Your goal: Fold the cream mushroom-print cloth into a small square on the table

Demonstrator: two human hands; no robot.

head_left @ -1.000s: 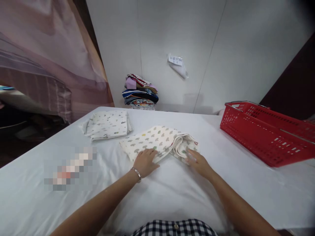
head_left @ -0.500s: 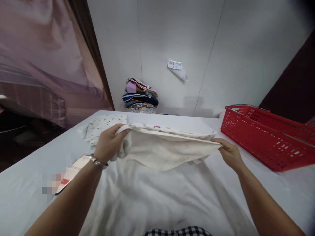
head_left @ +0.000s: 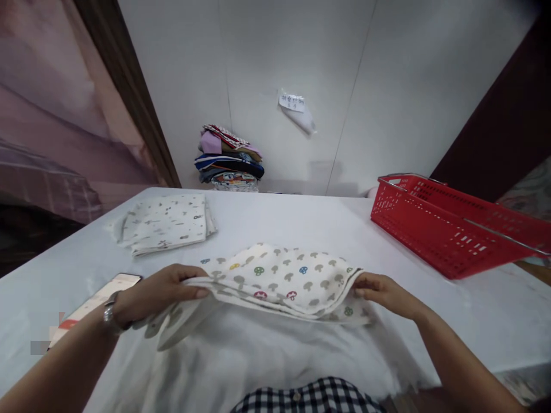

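Observation:
A white cloth printed with small mushrooms (head_left: 284, 278) is stretched between my two hands, folded in layers, its middle sagging onto the table. My left hand (head_left: 172, 289) pinches its left edge, where a loose flap hangs down below the wrist. At the right corner, my right hand (head_left: 385, 292) grips the layered edge between thumb and fingers. Plain white fabric (head_left: 267, 350) lies rumpled under the cloth, close to my body. Another folded white printed cloth (head_left: 170, 223) rests flat at the table's far left.
A red plastic basket (head_left: 434, 229) with metal handles stands at the right. Behind the table's far edge, a pile of folded clothes (head_left: 230, 160) leans near the wall. A phone (head_left: 94, 304) lies left of my forearm. A paper label (head_left: 293, 103) hangs on the wall.
Both hands have come down and nearer my body with the cloth. Its printed side now faces up, where the plain underside showed before. The folded cloth at left is now uncovered.

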